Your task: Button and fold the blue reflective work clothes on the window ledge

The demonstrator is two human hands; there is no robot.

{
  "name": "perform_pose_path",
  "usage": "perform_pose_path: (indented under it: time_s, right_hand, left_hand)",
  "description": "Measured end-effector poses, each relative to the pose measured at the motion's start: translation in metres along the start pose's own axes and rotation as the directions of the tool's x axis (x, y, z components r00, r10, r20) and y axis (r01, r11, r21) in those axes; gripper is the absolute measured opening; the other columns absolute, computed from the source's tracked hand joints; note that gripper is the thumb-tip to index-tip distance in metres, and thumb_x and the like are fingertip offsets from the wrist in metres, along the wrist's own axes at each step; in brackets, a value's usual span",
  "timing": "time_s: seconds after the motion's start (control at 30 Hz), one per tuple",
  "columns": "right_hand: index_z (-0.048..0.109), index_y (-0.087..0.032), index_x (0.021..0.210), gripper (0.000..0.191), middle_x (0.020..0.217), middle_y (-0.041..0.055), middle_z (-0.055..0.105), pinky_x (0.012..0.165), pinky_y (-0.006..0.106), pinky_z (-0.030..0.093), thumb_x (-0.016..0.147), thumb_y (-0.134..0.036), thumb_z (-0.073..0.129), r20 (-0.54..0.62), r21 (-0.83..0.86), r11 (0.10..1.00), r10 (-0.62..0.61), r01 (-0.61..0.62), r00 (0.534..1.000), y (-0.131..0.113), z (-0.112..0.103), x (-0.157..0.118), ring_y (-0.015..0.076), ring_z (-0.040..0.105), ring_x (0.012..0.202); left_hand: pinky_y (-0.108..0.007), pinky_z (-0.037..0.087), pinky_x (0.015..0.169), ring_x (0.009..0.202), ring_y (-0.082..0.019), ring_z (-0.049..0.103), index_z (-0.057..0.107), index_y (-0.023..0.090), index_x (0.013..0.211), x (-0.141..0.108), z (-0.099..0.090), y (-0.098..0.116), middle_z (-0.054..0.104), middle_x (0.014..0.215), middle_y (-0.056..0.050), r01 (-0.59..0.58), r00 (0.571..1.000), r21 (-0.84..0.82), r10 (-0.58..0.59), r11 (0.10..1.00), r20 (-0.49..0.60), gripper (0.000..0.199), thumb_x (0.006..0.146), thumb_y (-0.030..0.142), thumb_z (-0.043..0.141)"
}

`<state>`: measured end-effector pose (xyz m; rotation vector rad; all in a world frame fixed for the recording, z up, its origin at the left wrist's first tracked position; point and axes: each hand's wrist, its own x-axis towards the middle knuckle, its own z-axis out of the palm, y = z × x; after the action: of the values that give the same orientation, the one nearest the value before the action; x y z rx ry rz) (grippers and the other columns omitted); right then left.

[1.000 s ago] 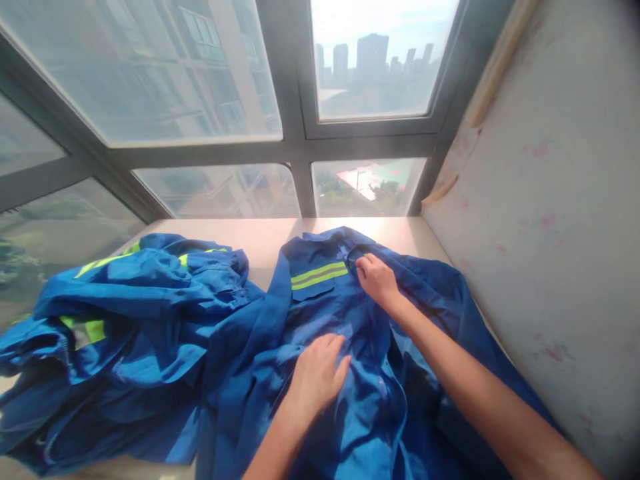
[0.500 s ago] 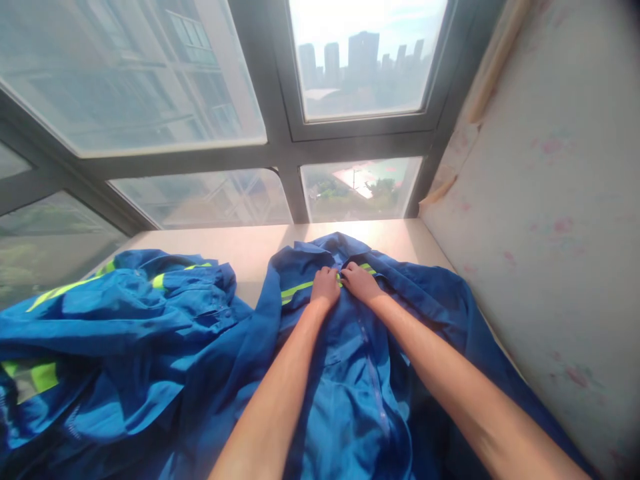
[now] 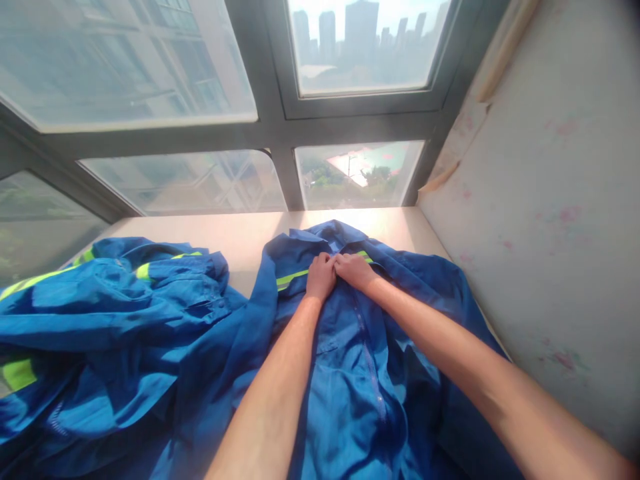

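Note:
A blue work coverall (image 3: 345, 380) with a yellow-green reflective chest band lies spread out before me, collar toward the window. My left hand (image 3: 321, 275) and my right hand (image 3: 353, 268) meet at its front opening, just below the collar. Both have their fingers pinched on the coverall's front edges, and the fingertips touch or nearly touch. What exactly lies between them, cloth or a fastener, is hidden. Below the hands a zipper (image 3: 369, 360) runs down the front.
More blue clothing (image 3: 125, 333) with reflective strips lies bunched on the left. Behind is a pale sill (image 3: 240, 230) under a grey-framed window (image 3: 280, 130). A flowered wall (image 3: 540, 220) with peeling trim bounds the right side.
The hands have come together at the front opening, covering the bit of yellow-green band that showed between them. The view has tilted down slightly.

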<state>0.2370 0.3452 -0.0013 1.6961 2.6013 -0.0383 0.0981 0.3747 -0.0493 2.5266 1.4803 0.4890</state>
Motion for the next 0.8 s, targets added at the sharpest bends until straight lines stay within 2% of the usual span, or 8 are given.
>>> perform_pose_path:
  time_s: [0.07,0.17,0.27,0.4,0.5,0.67,0.8]
  right_hand:
    - [0.063,-0.006,0.124,0.037,0.114,0.0197,0.065,0.084,0.035,0.051,0.1,-0.011,0.036,0.028,-0.028,0.998,-0.05,0.051,0.998,-0.003,-0.005,-0.011,0.0268,0.063,0.102]
    - [0.071,-0.009,0.111,0.033,0.105,0.0163,0.069,0.076,0.031,0.05,0.097,-0.01,0.041,0.084,-0.069,0.991,-0.106,0.112,0.991,-0.014,-0.014,-0.038,0.0244,0.065,0.093]
    - [0.074,-0.012,0.096,0.026,0.095,0.0137,0.069,0.068,0.028,0.048,0.095,-0.011,0.048,0.127,-0.09,0.981,-0.161,0.173,0.979,-0.034,-0.023,-0.075,0.0216,0.066,0.085]
    - [0.072,-0.014,0.091,0.019,0.092,0.0118,0.067,0.063,0.027,0.046,0.092,-0.013,0.053,0.154,-0.08,0.963,-0.243,0.257,0.958,-0.065,-0.035,-0.129,0.0201,0.064,0.08]
    - [0.07,-0.015,0.089,0.015,0.09,0.0099,0.066,0.061,0.028,0.045,0.092,-0.014,0.055,0.138,-0.073,0.96,-0.26,0.271,0.956,-0.081,-0.048,-0.166,0.0205,0.062,0.078]
    - [0.066,-0.018,0.083,0.016,0.082,0.0052,0.064,0.056,0.026,0.038,0.093,-0.014,0.055,0.103,0.002,0.949,-0.315,0.317,0.943,-0.091,-0.078,-0.222,0.0153,0.058,0.07]
    - [0.066,-0.019,0.08,0.019,0.082,0.003,0.064,0.057,0.025,0.037,0.094,-0.017,0.054,-0.02,0.044,0.976,-0.212,0.212,0.977,-0.086,-0.096,-0.249,0.0134,0.058,0.069]
  left_hand:
    - [-0.036,0.044,0.091,0.102,-0.025,0.051,0.066,0.021,0.125,0.001,0.0,0.0,0.058,0.117,-0.012,0.0,1.0,-0.002,0.0,1.0,0.003,0.036,0.097,0.022,0.043]
    - [-0.035,0.043,0.093,0.105,-0.025,0.051,0.064,0.021,0.129,0.001,0.001,0.0,0.057,0.117,-0.012,0.006,1.0,-0.012,-0.006,1.0,-0.003,0.039,0.095,0.018,0.045]
    - [-0.034,0.043,0.093,0.106,-0.024,0.051,0.063,0.022,0.13,0.001,0.002,0.0,0.056,0.118,-0.011,0.023,1.0,-0.023,-0.024,0.999,-0.012,0.039,0.095,0.019,0.046]
    - [-0.034,0.042,0.093,0.105,-0.024,0.051,0.065,0.023,0.128,0.002,0.0,0.002,0.056,0.117,-0.011,0.055,0.998,-0.026,-0.055,0.998,-0.01,0.037,0.095,0.02,0.048]
    - [-0.034,0.042,0.093,0.106,-0.024,0.051,0.067,0.023,0.123,0.002,-0.006,0.005,0.056,0.118,-0.012,0.081,0.997,-0.03,-0.081,0.996,0.001,0.035,0.095,0.019,0.047]
    - [-0.036,0.043,0.09,0.108,-0.027,0.051,0.069,0.02,0.116,0.002,-0.031,0.004,0.058,0.116,-0.014,0.133,0.991,-0.04,-0.133,0.99,0.021,0.031,0.095,0.02,0.046]
    - [-0.038,0.046,0.087,0.104,-0.029,0.055,0.07,0.016,0.106,0.001,-0.065,0.005,0.062,0.11,-0.015,0.132,0.99,-0.067,-0.128,0.989,0.049,0.026,0.087,0.013,0.052]
